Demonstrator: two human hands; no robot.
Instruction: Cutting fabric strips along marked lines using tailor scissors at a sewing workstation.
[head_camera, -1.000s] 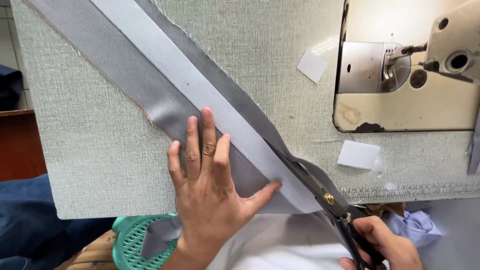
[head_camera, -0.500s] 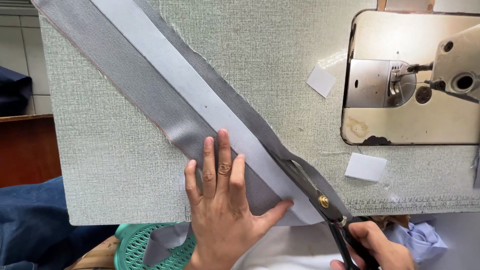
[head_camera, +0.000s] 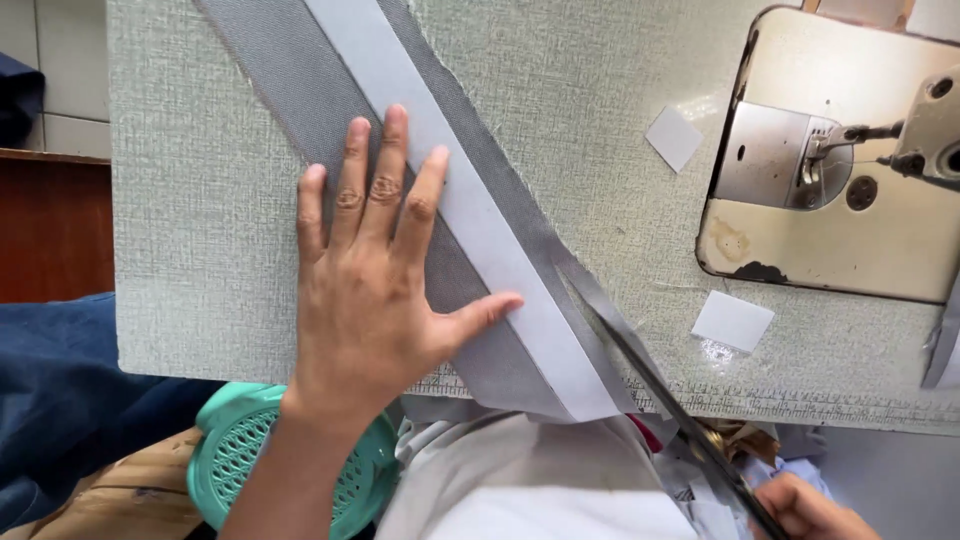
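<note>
A long grey fabric strip (head_camera: 300, 110) with a lighter grey band (head_camera: 480, 230) along its middle lies slantwise on the pale green table (head_camera: 190, 230). My left hand (head_camera: 375, 270) presses flat on the strip, fingers spread, thumb touching the light band. My right hand (head_camera: 805, 508) at the bottom right grips the handles of dark scissors (head_camera: 665, 400). Their blades reach up along the strip's right edge, where a narrow sliver of fabric (head_camera: 600, 300) is parted from the strip.
A sewing machine bed (head_camera: 830, 240) with its metal needle plate (head_camera: 775, 155) fills the right side. Two small pale patches (head_camera: 673, 137) (head_camera: 732, 321) lie on the table. A teal perforated basket (head_camera: 240, 460) and white cloth (head_camera: 520, 480) sit below the table edge.
My left hand has slid farther up the strip. The scissors have advanced up along the strip's right edge, and the cut sliver is longer.
</note>
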